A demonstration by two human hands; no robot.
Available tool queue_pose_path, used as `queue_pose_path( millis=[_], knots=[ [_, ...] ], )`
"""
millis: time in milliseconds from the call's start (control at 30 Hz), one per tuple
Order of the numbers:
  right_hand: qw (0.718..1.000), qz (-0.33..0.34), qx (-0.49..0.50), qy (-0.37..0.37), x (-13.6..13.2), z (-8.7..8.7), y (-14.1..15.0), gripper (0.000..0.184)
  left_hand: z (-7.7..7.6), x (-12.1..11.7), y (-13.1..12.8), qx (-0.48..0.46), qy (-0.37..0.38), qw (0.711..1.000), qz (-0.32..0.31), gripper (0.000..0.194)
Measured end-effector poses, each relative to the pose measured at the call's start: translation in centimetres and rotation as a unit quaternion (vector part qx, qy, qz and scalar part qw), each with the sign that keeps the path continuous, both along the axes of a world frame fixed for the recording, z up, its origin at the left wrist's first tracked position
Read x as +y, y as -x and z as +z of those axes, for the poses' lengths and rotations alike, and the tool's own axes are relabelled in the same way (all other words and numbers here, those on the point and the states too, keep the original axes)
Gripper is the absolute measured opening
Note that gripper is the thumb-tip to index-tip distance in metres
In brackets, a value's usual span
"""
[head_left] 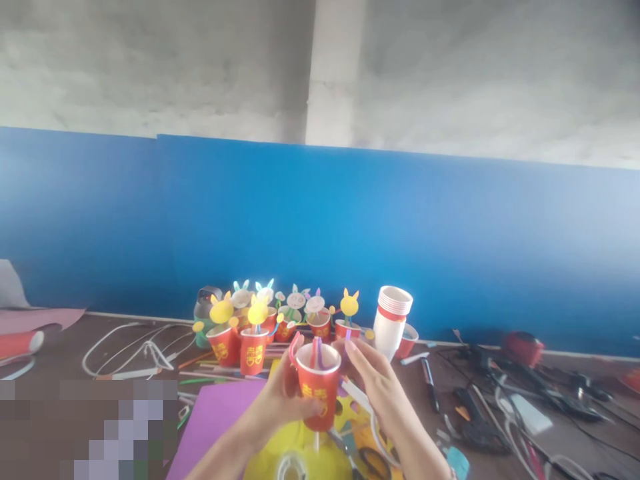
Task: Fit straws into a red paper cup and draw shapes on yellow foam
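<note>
My left hand [287,393] is wrapped round a red paper cup [320,390] with yellow characters, held upright above the table. Inside the cup stand red and purple straw-like strips [318,352]; a pinkish one [293,348] bends out over the left rim. At the cup's right side, my right hand [373,373] has thumb and fingers closed on the end of a purple straw [349,337]. A thin white stick [317,440] shows below the cup. Under my hands lie yellow sheets [270,447] and a purple sheet [215,420].
Behind stand several red cups [253,351] with paper animal heads, beside a stack of white-rimmed cups [393,320]. To the right are a utility knife [429,383], a dark glue gun [477,420] and tangled cables. Scissors [373,460] and a tape roll [291,467] lie in front.
</note>
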State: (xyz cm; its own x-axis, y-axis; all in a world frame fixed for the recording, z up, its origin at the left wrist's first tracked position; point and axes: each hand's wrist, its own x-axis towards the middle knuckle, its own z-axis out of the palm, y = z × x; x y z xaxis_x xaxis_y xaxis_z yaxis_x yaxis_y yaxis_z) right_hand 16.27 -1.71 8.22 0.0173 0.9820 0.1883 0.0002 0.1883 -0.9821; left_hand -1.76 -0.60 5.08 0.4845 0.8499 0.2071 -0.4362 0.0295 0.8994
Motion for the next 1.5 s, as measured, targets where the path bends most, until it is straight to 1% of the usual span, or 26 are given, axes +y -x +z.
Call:
queue_pose_path(
  millis=[67, 133, 233, 300, 367, 433, 500, 533, 600, 667, 700, 767, 833, 900, 967, 1000, 1100, 1200, 1333, 1433, 1500],
  knots=[
    [0.999, -0.011, -0.040, -0.029, 0.1, 0.0, -0.1, 0.043, -0.2, 0.2, -0.1, 0.015, -0.001, 1.000, 0.006, 0.082],
    [0.994, -0.046, -0.081, -0.052, 0.2, -0.2, -0.3, 0.040, -0.4, 0.3, 0.0, 0.024, -0.007, 1.000, 0.017, 0.072],
    [0.978, -0.101, -0.162, -0.089, 0.4, -0.4, -0.4, 0.032, -0.8, 0.5, 0.1, 0.040, -0.018, 0.998, 0.039, 0.068],
    [0.960, -0.104, -0.220, -0.137, 0.2, -0.3, -0.5, 0.026, -0.9, 0.6, 0.2, 0.065, -0.028, 0.996, 0.056, 0.069],
    [0.944, -0.074, -0.268, -0.179, 0.0, -0.1, -0.6, 0.024, -0.9, 0.7, 0.4, 0.100, -0.043, 0.992, 0.060, 0.069],
    [0.929, -0.034, -0.313, -0.193, -0.3, 0.2, -0.8, 0.027, -0.8, 0.8, 0.7, 0.129, -0.065, 0.988, 0.051, 0.065],
    [0.916, -0.002, -0.356, -0.185, -0.7, 0.4, -1.0, 0.029, -0.6, 0.9, 1.1, 0.152, -0.081, 0.984, 0.034, 0.062],
    [0.910, 0.012, -0.376, -0.177, -0.9, 0.5, -1.1, 0.030, -0.6, 0.9, 1.3, 0.165, -0.083, 0.982, 0.025, 0.063],
    [0.902, 0.035, -0.400, -0.157, -1.2, 0.5, -1.2, 0.030, -0.6, 1.1, 1.6, 0.191, -0.077, 0.979, 0.005, 0.071],
    [0.906, 0.043, -0.398, -0.139, -1.4, 0.6, -1.4, 0.030, -0.5, 1.1, 1.7, 0.189, -0.065, 0.980, -0.018, 0.077],
    [0.914, 0.033, -0.382, -0.134, -1.4, 0.6, -1.5, 0.028, -0.5, 1.1, 1.6, 0.172, -0.056, 0.983, -0.026, 0.076],
    [0.938, -0.007, -0.325, -0.123, -1.1, 0.6, -1.7, 0.025, -0.3, 1.0, 1.5, 0.122, -0.034, 0.991, -0.035, 0.071],
    [0.961, -0.039, -0.255, -0.097, -0.7, 0.4, -1.9, 0.031, 0.1, 0.8, 1.3, 0.078, -0.004, 0.997, -0.025, 0.071],
    [0.979, -0.039, -0.190, -0.061, -0.3, -0.1, -1.8, 0.038, 0.4, 0.6, 1.1, 0.050, 0.021, 0.998, -0.006, 0.078],
    [0.988, -0.038, -0.146, -0.040, 0.1, -0.5, -1.4, 0.037, 0.5, 0.4, 0.9, 0.037, 0.033, 0.999, 0.007, 0.081],
    [0.989, -0.047, -0.136, -0.042, 0.1, -0.7, -1.2, 0.035, 0.5, 0.3, 0.8, 0.033, 0.035, 0.999, 0.009, 0.081],
    [0.980, -0.082, -0.160, -0.079, 0.1, -0.7, -0.5, 0.027, 0.4, 0.1, 0.6, 0.028, 0.028, 0.999, 0.001, 0.078],
    [0.963, -0.079, -0.223, -0.126, -0.4, 0.0, -0.3, 0.022, 0.3, 0.2, 0.7, 0.036, 0.009, 0.999, -0.010, 0.077],
    [0.939, -0.022, -0.307, -0.154, -1.1, 1.2, -0.9, 0.025, 0.2, 0.7, 1.3, 0.072, -0.017, 0.997, -0.017, 0.068],
    [0.920, 0.030, -0.354, -0.166, -1.6, 1.5, -1.4, 0.028, 0.1, 1.1, 1.8, 0.088, -0.025, 0.994, -0.060, 0.065],
    [0.915, 0.048, -0.364, -0.168, -1.8, 1.4, -1.5, 0.029, 0.1, 1.3, 2.1, 0.099, -0.029, 0.992, -0.078, 0.064]
  ],
)
